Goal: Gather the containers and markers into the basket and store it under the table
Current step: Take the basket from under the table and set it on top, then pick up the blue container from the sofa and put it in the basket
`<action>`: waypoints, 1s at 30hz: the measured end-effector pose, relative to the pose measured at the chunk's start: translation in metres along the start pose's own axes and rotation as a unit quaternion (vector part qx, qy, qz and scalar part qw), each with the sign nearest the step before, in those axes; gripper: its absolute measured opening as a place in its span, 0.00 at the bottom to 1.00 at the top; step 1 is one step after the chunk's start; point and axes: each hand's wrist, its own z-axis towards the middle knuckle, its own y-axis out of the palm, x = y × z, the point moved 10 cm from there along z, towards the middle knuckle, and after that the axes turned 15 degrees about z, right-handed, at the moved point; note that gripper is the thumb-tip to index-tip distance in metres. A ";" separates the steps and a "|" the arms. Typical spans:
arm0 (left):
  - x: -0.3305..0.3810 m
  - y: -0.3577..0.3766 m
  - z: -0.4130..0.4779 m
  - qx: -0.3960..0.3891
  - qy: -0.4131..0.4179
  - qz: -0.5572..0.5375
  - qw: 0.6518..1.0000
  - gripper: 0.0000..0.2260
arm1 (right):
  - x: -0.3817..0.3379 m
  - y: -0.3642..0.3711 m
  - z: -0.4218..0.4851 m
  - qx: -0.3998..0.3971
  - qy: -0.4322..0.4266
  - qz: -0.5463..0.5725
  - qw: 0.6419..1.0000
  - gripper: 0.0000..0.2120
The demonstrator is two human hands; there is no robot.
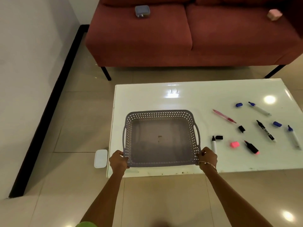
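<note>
An empty grey perforated basket [161, 114] rests on the left part of the white glossy table [196, 95]. My left hand [118, 161] grips its near left corner and my right hand [207, 157] grips its near right corner. Right of the basket lie several uncapped markers and loose caps: a pink pen [224, 116], a black marker [265, 131], a pink highlighter [251, 147], a pink cap [234, 144] and blue-tipped markers [259, 108]. A blue-lidded container [142, 11] and a pink container [274, 14] sit on the sofa. A white container [100, 158] lies on the floor by the table's left edge.
A red two-seat sofa [188, 38] stands behind the table on thin black legs. A white wall with a black skirting [49, 108] runs along the left. Beige floor tiles surround the table.
</note>
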 end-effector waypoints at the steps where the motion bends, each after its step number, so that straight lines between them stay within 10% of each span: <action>1: -0.001 0.002 0.000 -0.002 0.001 0.014 1.000 0.12 | 0.002 0.001 0.002 -0.003 0.001 -0.007 1.000 0.05; 7: 0.016 -0.003 -0.017 -0.010 0.075 0.195 0.978 0.23 | -0.016 0.008 -0.013 -0.033 -0.043 -0.061 0.997 0.29; 14: 0.110 -0.071 -0.095 0.199 0.365 0.420 0.807 0.32 | -0.158 0.060 -0.125 -0.124 -0.384 -0.299 0.865 0.40; 30: 0.104 -0.250 0.028 0.216 0.317 0.415 0.825 0.34 | -0.317 0.245 -0.193 -0.148 -0.439 -0.298 0.835 0.43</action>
